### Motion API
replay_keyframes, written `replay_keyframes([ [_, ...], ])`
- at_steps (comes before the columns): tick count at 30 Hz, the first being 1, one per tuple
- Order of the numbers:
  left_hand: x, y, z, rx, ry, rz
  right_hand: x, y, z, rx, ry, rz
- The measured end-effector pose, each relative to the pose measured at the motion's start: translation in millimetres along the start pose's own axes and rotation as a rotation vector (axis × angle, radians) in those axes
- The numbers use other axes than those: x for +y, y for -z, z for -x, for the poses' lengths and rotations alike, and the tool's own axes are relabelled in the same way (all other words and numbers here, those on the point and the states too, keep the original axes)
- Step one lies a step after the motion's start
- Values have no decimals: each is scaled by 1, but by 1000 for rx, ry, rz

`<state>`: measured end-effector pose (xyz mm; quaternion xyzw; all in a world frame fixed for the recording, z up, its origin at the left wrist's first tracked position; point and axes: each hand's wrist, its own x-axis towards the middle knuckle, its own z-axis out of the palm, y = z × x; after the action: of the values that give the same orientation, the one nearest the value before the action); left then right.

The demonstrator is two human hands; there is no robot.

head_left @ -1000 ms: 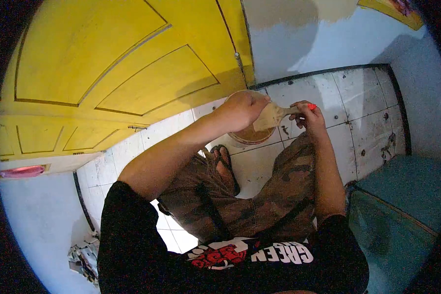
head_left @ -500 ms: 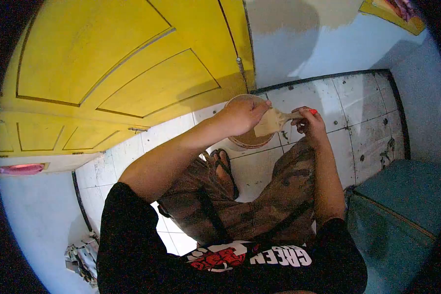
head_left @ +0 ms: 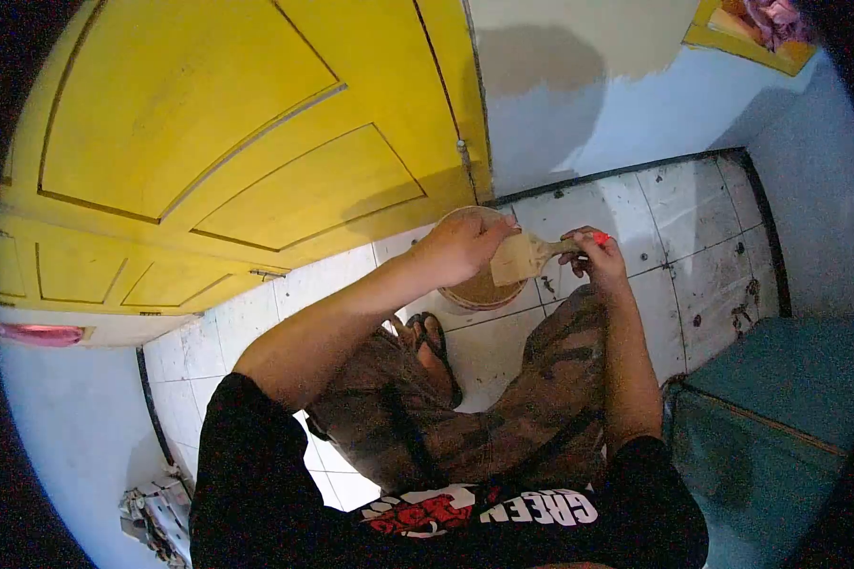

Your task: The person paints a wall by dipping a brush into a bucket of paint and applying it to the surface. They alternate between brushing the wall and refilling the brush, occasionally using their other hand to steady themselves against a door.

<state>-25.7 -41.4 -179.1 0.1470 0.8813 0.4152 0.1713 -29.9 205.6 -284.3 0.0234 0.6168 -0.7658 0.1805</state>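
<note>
A round bucket holds brownish-beige paint, with paint smears on its rim. Over it is a wide flat paintbrush, its pale, paint-coated bristles pointing left. My right hand is closed around the brush handle, whose red end shows beside the fingers. My left hand reaches across the bucket from the left, closed, its fingertips right by the bristles. What those fingers hold is hidden, and I cannot tell whether it is the brush or something else.
A yellow panelled door stands at the left, close to the bucket. Marked white tiles cover the floor. A blue-green box-like piece is at right. The wall is part beige, part pale blue. A sandalled foot is below the bucket.
The view has tilted a little, so the bucket, hands and door sit lower in it. The left hand has shifted slightly left from the bristles; the right hand keeps hold of the paintbrush.
</note>
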Motion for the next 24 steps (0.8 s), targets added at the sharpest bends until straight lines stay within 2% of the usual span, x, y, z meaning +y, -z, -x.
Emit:
replay_keyframes([
  [2, 17, 9, 7, 99, 14, -30, -6, 0, 2, 15, 25, -22],
  [3, 4, 8, 7, 105, -4, -36, -8, 3, 4, 55, 37, -90],
  [5, -36, 5, 1, 110, -262, -326, -12, 10, 5, 90, 93, -223],
  [6, -38, 6, -1, 118, -278, -331, -16, 10, 3, 92, 111, -219],
  [8, -46, 6, 1, 84, 15, -232, -22, 5, 1, 267, 284, -374],
  [10, -26, 18, 10, 27, 62, -256, -32, 8, -3, 227, 301, -347],
  [12, 3, 31, 19, -28, 114, -279, -41, 3, -12, 258, 446, -477],
  [14, 25, 42, 24, -33, 419, -98, -43, 5, -22, 195, 480, -511],
  [16, -8, 38, 27, -16, 393, -86, -52, -4, -32, 265, 613, -353],
  [18, -27, 33, 33, -6, 372, -72, -50, -2, -44, 196, 658, -264],
  [20, -32, 30, 38, 102, 232, -17, -52, -5, -53, 153, 778, -145],
  [24, -25, 34, 41, 30, 387, -118, -66, -15, -60, 137, 736, -78],
])
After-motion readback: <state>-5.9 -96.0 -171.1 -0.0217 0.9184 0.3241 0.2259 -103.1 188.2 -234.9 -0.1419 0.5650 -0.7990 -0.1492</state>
